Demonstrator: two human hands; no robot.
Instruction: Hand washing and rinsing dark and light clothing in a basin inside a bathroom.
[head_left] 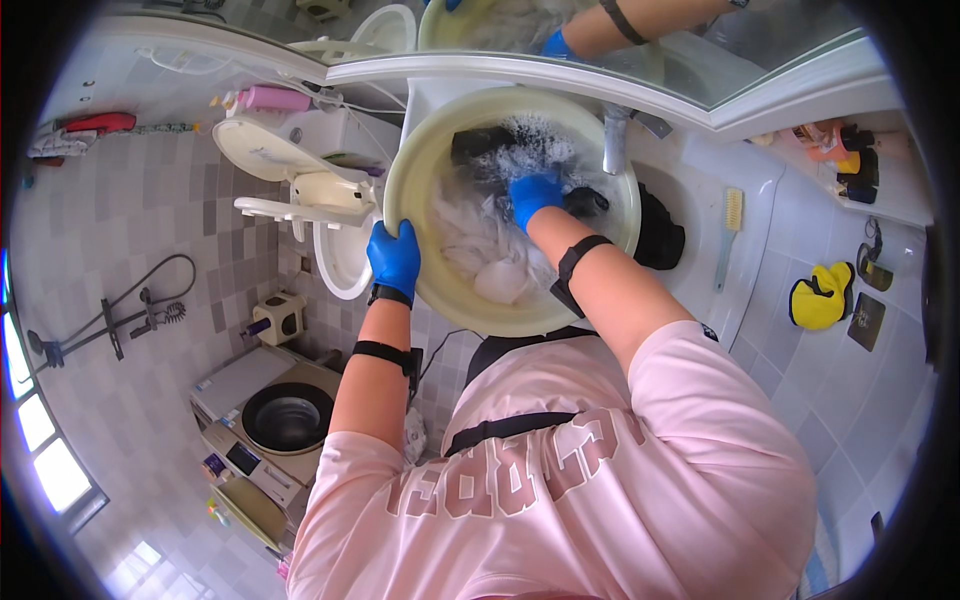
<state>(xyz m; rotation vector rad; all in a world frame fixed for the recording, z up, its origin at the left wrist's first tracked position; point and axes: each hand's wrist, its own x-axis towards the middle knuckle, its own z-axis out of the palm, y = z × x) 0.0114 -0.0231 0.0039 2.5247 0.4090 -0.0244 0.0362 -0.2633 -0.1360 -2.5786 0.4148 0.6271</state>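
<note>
A large pale yellow basin (402, 180) sits on the white sink, holding cloudy water. White cloth (480, 235) floats in it, with dark cloth (478, 146) along the far side and splashing drops beside that. My left hand (394, 256), in a blue rubber glove, grips the basin's left rim, thumb over the edge. Also gloved in blue, my right hand (536, 198) is down in the wet laundry near the middle, its fingers curled and partly hidden by water and cloth. What those fingers hold cannot be made out.
A metal faucet (614, 145) reaches over the basin's right rim. Right of it lie a black cloth (660, 228) and a scrub brush (731, 225). A toilet with raised lid (265, 150) stands left. A mirror (700, 50) spans the back, and a washing machine (270, 470) stands lower left.
</note>
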